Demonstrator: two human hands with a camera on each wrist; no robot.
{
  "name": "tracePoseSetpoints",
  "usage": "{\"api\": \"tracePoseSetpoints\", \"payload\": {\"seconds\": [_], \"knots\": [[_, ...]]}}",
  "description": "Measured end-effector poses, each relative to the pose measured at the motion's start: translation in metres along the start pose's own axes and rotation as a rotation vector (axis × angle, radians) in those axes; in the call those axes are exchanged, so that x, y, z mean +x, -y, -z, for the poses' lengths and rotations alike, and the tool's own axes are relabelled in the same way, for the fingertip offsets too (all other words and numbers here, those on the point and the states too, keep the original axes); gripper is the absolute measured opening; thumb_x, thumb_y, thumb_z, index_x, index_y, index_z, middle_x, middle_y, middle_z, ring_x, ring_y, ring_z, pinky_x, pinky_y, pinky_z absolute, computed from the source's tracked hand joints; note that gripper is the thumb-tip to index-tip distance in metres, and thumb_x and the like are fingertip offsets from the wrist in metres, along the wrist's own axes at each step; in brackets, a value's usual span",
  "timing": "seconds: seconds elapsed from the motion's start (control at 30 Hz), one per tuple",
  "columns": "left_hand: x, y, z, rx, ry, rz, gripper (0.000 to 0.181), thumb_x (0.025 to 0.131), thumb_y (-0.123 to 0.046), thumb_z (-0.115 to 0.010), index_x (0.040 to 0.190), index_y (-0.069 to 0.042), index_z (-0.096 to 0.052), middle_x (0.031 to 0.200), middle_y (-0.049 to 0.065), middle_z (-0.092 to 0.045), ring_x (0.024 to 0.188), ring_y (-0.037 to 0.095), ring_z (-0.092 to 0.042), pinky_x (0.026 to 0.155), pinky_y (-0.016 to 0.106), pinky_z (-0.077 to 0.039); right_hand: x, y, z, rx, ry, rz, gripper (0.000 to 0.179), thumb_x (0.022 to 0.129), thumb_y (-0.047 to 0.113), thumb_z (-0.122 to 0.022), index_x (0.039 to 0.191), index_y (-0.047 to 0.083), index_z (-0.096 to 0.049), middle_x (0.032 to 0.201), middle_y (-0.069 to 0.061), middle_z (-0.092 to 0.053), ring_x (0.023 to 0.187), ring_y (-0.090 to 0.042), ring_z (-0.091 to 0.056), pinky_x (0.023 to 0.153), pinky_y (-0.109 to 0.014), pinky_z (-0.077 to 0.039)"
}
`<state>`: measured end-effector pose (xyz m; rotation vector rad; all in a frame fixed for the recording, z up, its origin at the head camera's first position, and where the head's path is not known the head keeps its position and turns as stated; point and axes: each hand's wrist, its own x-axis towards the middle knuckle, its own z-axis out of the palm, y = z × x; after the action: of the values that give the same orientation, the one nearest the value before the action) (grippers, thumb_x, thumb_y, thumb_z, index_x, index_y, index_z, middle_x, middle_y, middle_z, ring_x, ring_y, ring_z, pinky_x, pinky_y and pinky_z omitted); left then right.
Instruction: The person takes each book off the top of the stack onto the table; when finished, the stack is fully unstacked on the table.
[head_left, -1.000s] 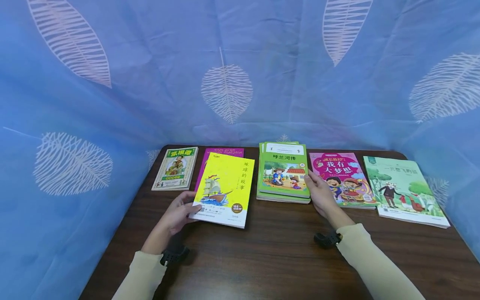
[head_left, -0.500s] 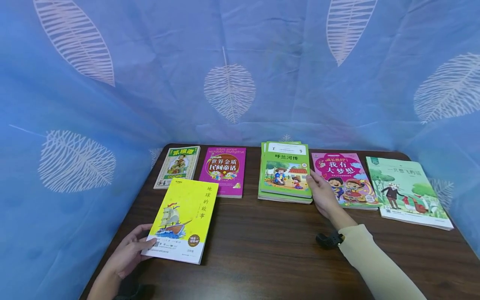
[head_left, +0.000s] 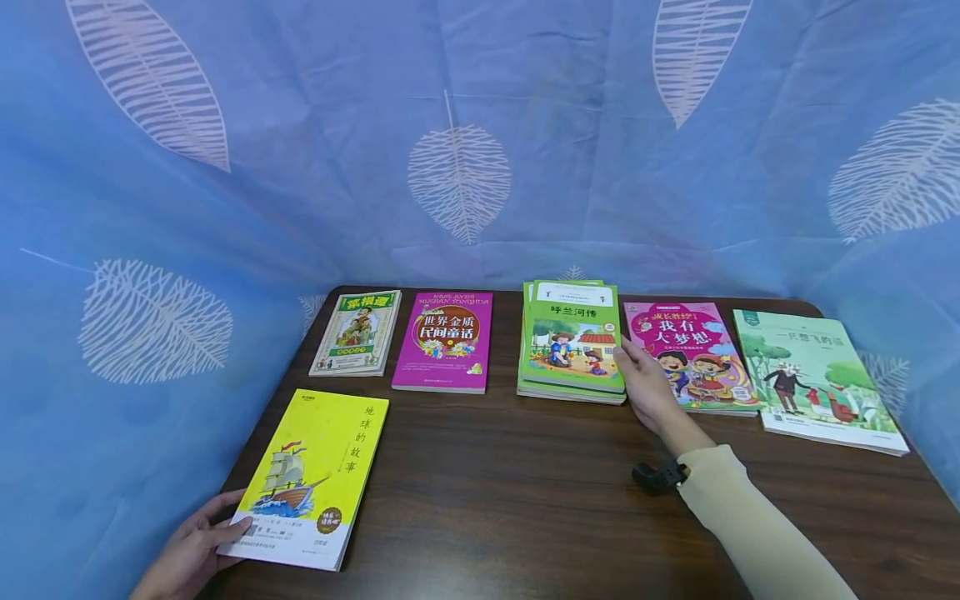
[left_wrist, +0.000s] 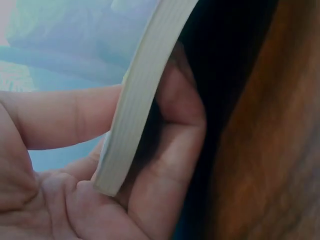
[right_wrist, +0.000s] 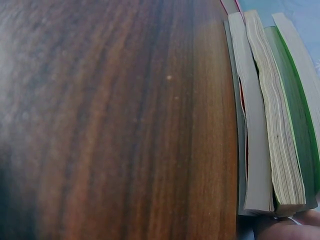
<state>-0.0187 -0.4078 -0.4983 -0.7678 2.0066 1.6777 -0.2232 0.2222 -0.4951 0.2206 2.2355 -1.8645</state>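
Note:
My left hand (head_left: 191, 546) holds a yellow paperback book (head_left: 318, 458) with a sailing ship on its cover by the lower left corner, at the table's front left. In the left wrist view its thumb (left_wrist: 70, 115) lies on one face and curled fingers (left_wrist: 165, 165) lie behind the other, with the page edges (left_wrist: 135, 110) between them. My right hand (head_left: 651, 392) grips the right edge of a green book (head_left: 576, 321) on top of a small stack. The right wrist view shows the stacked books' page edges (right_wrist: 260, 150), with fingers (right_wrist: 287, 230) at the lower corner.
Along the back of the brown table (head_left: 495, 500) lie a small pale-green book (head_left: 356, 333) and a magenta book (head_left: 442, 346) on the left. Right of the stack are a pink book (head_left: 690, 354) and a light-green book (head_left: 817, 375). Blue leaf-patterned cloth (head_left: 540, 167) hangs behind.
My left hand has carried the yellow book left and toward me, uncovering the magenta book. The right hand stays at the green stack's right edge.

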Motion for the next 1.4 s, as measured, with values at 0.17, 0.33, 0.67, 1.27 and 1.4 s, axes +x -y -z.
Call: {"api": "tracePoseSetpoints", "payload": {"seconds": [0.17,0.33,0.67,1.27,1.4], "knots": [[-0.001,-0.001,0.001,0.076,-0.056,0.028,0.080,0.103,-0.017,-0.065,0.161,0.008,-0.015,0.104,0.000,-0.077,0.094,0.018,-0.073,0.081,0.041,-0.061,0.000,-0.001,0.000,-0.006,-0.005,0.001,0.067,0.114,0.048,-0.032,0.170,0.021,-0.009,0.175,-0.013,-0.025,0.161,-0.032,-0.029,0.132,-0.048,-0.028],[0.000,-0.007,0.000,0.218,-0.128,0.037,0.082,0.099,-0.021,-0.071,0.157,0.012,-0.025,0.108,0.011,-0.076,0.091,0.018,-0.071,0.076,0.039,-0.058,0.000,-0.001,0.001,-0.012,-0.005,0.009,0.067,0.114,0.048,-0.031,0.170,0.020,-0.009,0.175,-0.014,-0.025,0.160,-0.033,-0.029,0.132,-0.048,-0.028],[-0.004,-0.014,-0.003,0.560,-0.253,-0.052,0.075,0.088,-0.022,-0.083,0.143,0.016,-0.050,0.126,0.035,-0.062,0.104,0.036,-0.061,0.078,0.036,-0.055,0.000,-0.002,0.001,-0.004,0.000,0.008,0.068,0.114,0.049,-0.032,0.170,0.020,-0.010,0.175,-0.014,-0.024,0.161,-0.032,-0.028,0.132,-0.048,-0.028],[0.010,-0.096,-0.119,0.409,-0.316,-0.474,0.049,0.104,-0.037,-0.066,0.143,-0.006,-0.061,0.134,0.020,-0.067,0.120,0.034,-0.066,0.094,0.038,-0.063,0.001,-0.003,0.000,-0.009,-0.002,0.029,0.069,0.113,0.050,-0.035,0.170,0.020,-0.012,0.175,-0.015,-0.025,0.161,-0.033,-0.028,0.132,-0.048,-0.028],[0.025,-0.120,-0.163,0.255,-0.160,-0.567,0.051,0.103,-0.041,-0.068,0.141,-0.007,-0.062,0.139,0.016,-0.066,0.124,0.033,-0.069,0.093,0.031,-0.064,-0.001,-0.003,0.001,-0.013,-0.001,0.037,0.070,0.113,0.051,-0.036,0.170,0.019,-0.012,0.174,-0.016,-0.027,0.161,-0.034,-0.029,0.132,-0.049,-0.028]]}}
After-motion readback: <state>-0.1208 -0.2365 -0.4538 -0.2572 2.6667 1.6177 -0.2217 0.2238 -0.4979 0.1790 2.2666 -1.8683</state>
